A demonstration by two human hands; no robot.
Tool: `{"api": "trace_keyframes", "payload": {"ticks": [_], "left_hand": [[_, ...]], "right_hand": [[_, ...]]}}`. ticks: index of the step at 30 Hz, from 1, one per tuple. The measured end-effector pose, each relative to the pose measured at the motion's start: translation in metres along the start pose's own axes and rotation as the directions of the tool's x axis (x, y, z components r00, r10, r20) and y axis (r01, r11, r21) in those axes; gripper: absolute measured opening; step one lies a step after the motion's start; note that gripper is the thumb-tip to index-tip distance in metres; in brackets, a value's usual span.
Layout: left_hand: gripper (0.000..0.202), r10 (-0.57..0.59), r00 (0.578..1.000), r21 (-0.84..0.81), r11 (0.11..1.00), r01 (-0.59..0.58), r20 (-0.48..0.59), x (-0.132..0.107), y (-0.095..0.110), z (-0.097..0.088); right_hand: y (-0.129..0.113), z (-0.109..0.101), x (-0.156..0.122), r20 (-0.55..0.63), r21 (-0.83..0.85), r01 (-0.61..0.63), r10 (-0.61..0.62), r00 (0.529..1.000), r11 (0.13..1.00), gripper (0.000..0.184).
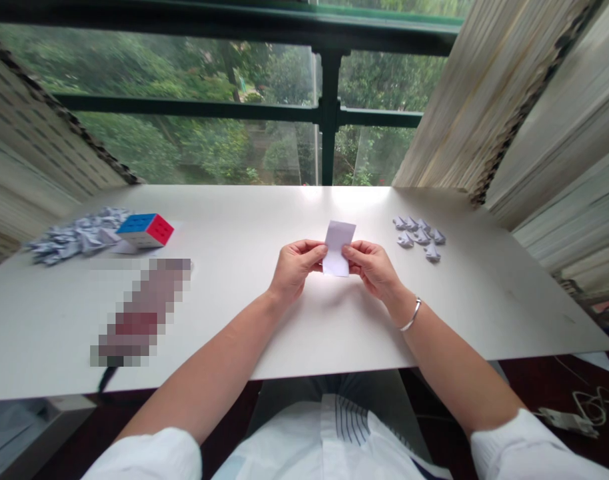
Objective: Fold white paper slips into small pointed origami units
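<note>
A small rectangular slip of white paper [339,248] stands upright above the middle of the table, held between both hands. My left hand [298,265] pinches its left edge, thumb on the near face. On the opposite edge, my right hand [373,267] grips it the same way, with a silver bracelet on that wrist. The fingers behind the paper are partly hidden. To the right lies a group of several small folded paper pieces [422,236]. A larger heap of folded paper pieces [77,235] is at the far left.
A puzzle cube [146,230] with blue, red and white sides rests on paper beside the heap. Nearer, a blurred-out long object [144,310] with a black strap lies on the white table [224,333]. Behind are a window and curtains [444,100]; a white cable adapter [568,421] is below right.
</note>
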State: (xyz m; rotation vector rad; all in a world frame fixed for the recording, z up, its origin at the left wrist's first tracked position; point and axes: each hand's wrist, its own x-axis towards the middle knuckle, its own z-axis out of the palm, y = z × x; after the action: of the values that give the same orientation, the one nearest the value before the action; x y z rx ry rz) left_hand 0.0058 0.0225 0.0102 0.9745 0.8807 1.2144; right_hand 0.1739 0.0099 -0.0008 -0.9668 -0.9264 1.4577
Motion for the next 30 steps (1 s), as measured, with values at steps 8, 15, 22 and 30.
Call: {"api": "trace_keyframes", "payload": {"ticks": [8,15,22,30], "left_hand": [[0.031,0.014,0.999,0.027,1.000,-0.013,-0.038,0.003,-0.006,-0.001],[0.033,0.050,0.999,0.072,0.996,-0.048,-0.013,0.006,-0.012,-0.005],[0.029,0.064,0.998,0.095,0.993,-0.063,-0.004,0.005,-0.013,-0.005],[0.028,0.024,0.999,0.158,0.987,-0.029,0.032,-0.001,-0.010,0.001]], "right_hand": [[0.001,0.001,0.000,-0.031,-0.031,0.012,-0.013,0.999,0.999,0.041],[0.002,0.008,-0.004,-0.026,-0.104,0.016,-0.019,0.999,0.994,0.040],[0.003,0.007,-0.003,-0.043,-0.101,0.077,-0.082,0.996,0.992,0.037],[0.000,0.007,-0.003,-0.135,-0.059,0.132,-0.139,0.981,0.990,0.031]]}}
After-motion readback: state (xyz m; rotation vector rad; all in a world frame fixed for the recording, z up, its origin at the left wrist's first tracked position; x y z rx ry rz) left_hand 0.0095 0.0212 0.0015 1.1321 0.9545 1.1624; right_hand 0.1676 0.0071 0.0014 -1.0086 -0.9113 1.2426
